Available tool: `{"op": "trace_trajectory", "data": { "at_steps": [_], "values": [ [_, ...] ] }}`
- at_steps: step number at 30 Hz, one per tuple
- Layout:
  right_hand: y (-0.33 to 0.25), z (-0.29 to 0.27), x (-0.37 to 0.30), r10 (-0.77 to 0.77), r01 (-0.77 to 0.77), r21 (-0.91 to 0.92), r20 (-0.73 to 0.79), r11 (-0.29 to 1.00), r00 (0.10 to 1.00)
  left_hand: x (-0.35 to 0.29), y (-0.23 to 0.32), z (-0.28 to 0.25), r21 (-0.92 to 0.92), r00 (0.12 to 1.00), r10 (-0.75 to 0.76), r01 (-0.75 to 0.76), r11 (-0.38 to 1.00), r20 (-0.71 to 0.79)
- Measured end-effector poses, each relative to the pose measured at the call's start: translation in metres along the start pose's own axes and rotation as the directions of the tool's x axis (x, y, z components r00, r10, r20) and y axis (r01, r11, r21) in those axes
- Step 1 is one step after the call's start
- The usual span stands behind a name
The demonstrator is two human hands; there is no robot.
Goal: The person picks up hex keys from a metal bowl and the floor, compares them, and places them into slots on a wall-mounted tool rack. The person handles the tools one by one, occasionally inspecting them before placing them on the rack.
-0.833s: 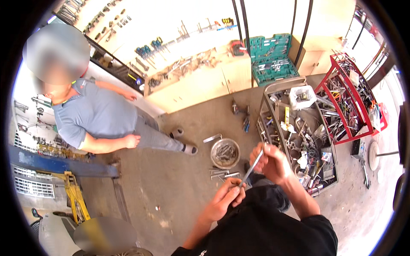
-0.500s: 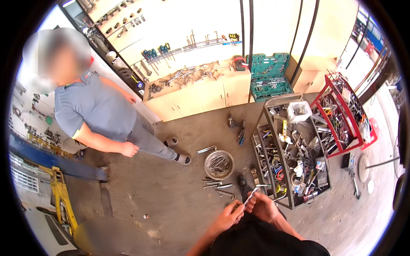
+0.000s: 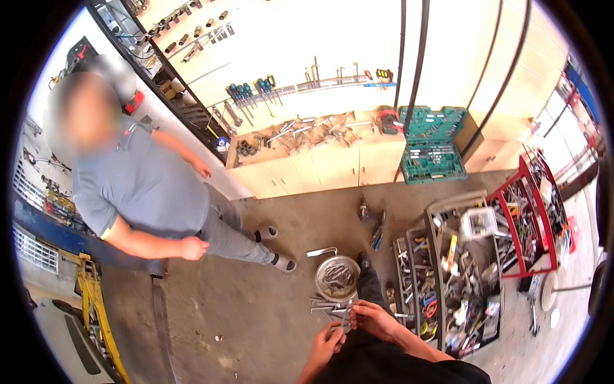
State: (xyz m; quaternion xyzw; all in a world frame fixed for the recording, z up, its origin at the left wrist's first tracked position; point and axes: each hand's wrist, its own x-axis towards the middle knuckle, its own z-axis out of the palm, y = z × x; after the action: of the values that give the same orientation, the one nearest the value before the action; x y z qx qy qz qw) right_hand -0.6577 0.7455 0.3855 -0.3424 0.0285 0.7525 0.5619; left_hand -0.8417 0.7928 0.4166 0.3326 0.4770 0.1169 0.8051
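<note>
Both my hands are low in the view, in front of my body. My left hand (image 3: 328, 342) has its fingers closed round one end of a slim silver metal tool (image 3: 346, 322). Pinching the tool's other end is my right hand (image 3: 376, 319), a little higher and to the right. Blur and my fingers hide the tool's exact kind. Just beyond my hands, a round metal pan (image 3: 322, 289) on the floor holds several dark metal pieces. Several L-shaped wrenches (image 3: 320, 306) lie on the near side of the pan, and another L-shaped wrench (image 3: 322, 251) lies behind it.
A cart (image 3: 441, 269) crowded with tools stands at my right, with a red tool rack (image 3: 521, 211) behind it. Power tools (image 3: 378, 232) lie on the floor. A green socket case (image 3: 435, 144) stands open by the cabinets (image 3: 313, 169). Another person (image 3: 147, 185) stands at left.
The view has shifted, so the floor things sit lower and farther right. My hands have come down slightly with the tool still between them, and my foot is now beside the pan.
</note>
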Motion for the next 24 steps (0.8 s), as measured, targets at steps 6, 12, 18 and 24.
{"op": "trace_trajectory", "data": {
  "at_steps": [6,12,18,24],
  "values": [
    [-0.139,0.010,0.072,0.049,-0.073,-0.199,-0.122,0.977,0.991,0.078,0.099,0.023,-0.073,0.996,0.052,-0.058,0.996,-0.074],
    [-0.247,0.004,0.132,-0.099,0.052,-0.294,-0.148,0.954,0.984,0.138,0.170,0.038,-0.105,0.979,0.136,-0.153,0.983,-0.152],
    [-0.324,0.004,0.207,-0.082,0.011,-0.551,-0.103,0.835,0.991,0.188,0.245,0.009,-0.177,0.996,0.013,-0.028,0.984,-0.088],
    [-0.396,-0.009,0.298,-0.238,0.012,-0.844,-0.138,0.537,0.961,0.291,0.290,-0.045,-0.206,0.996,0.040,-0.055,0.977,-0.074]
  ]
}}
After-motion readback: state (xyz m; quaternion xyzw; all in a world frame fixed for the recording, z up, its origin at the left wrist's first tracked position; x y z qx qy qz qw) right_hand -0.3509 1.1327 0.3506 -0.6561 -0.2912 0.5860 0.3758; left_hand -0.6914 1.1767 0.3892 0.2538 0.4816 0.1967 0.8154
